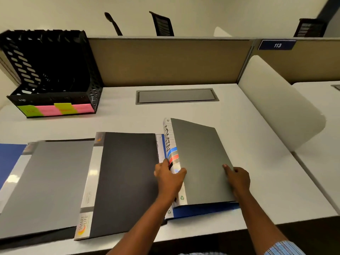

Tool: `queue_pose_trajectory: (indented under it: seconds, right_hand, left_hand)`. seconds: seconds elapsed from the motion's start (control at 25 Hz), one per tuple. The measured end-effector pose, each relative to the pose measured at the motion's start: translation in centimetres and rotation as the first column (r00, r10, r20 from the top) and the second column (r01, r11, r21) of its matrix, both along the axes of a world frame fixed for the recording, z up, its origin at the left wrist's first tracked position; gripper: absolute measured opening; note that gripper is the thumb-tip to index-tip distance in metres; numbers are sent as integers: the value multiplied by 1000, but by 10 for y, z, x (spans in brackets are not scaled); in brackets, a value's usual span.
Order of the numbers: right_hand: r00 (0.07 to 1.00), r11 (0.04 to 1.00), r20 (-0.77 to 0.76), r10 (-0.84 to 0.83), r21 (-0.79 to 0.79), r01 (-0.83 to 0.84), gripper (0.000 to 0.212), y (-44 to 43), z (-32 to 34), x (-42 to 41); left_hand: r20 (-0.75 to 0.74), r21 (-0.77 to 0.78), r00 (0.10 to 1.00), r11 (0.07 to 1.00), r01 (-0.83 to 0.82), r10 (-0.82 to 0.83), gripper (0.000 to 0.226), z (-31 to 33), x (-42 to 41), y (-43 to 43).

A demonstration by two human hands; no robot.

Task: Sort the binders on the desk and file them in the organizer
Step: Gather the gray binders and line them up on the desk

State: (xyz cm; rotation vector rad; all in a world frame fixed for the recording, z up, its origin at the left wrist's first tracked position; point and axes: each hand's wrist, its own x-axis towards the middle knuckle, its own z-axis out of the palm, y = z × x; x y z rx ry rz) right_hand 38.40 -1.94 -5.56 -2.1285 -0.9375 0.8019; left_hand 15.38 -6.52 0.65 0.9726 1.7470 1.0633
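Nearest to us, our left hand (170, 178) grips the spine of a grey binder (200, 162), thumb on the cover and fingers wrapped behind the spine. Our right hand (237, 179) clasps the binder's right edge, thumb lying on the cover. The binder is tilted, its spine raised, and the spine bears handwritten letters and blue, red and black stripes. It rests over a blue binder (204, 210) lying flat on the table (248, 126) beneath it. Just left lies a black binder (127, 181), overlapping a light grey binder (47, 183), and at the far left edge we see another blue cover (9, 159). Farther off, at the table's far left, stands a black mesh organizer (47, 70) with green and pink labels (57, 109) along its front. No binders show inside it.
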Motion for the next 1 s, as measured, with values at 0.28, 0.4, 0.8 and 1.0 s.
queue_pose_trajectory:
  seconds: [0.28,0.4,0.8,1.0]
  right_hand:
    - [996,997,74,43,66,-48,39,-26,-1,-13]
    - [967,992,226,121,3,-124,39,-27,-6,-18]
    - [844,963,464,270,-135,-234,45,-30,-6,-31]
    - [784,940,520,339,-155,-304,39,-33,-5,-27]
  left_hand:
    - [-139,-64,987,995,78,-86,43,-10,-12,-10]
    - [-106,-82,991,994,73,-81,49,-12,-11,-13]
    - [-96,-91,995,996,-8,-1,42,-13,-2,-11]
    - [-89,-97,995,994,-55,46,44,-11,5,-14]
